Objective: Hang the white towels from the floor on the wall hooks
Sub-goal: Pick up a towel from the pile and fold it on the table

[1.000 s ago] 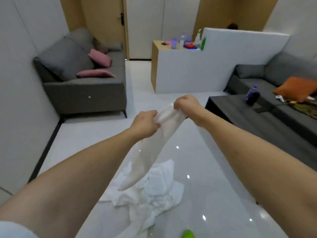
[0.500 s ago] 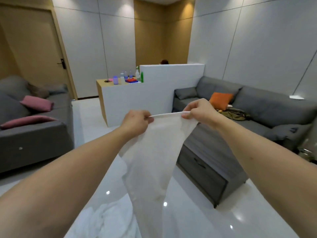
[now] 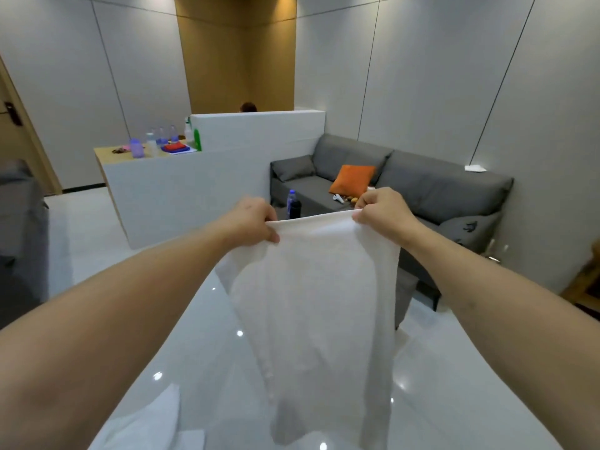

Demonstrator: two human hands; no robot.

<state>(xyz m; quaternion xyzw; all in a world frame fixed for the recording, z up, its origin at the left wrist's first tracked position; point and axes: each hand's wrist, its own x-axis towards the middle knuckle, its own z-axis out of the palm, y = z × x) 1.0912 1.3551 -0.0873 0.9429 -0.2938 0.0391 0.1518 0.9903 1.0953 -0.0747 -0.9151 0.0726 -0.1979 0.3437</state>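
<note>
Pinching the top hem of a white towel [image 3: 311, 306], left hand [image 3: 251, 222] grips the left corner, right hand [image 3: 381, 207] the right corner, hem stretched flat between them. Towel hangs free straight down toward 6 o'clock, side edges slightly curled, bottom edge out of frame. More white towels [image 3: 143, 427] lie bunched on the glossy floor [image 3: 207, 319] at 7 o'clock. Open floor runs toward 11 o'clock. Grey sofa [image 3: 422, 180] with orange cushion [image 3: 352, 180] at 1 o'clock, white partition counter [image 3: 201, 190] at 11, dark bottle [image 3: 293, 204] just above the hem.
</note>
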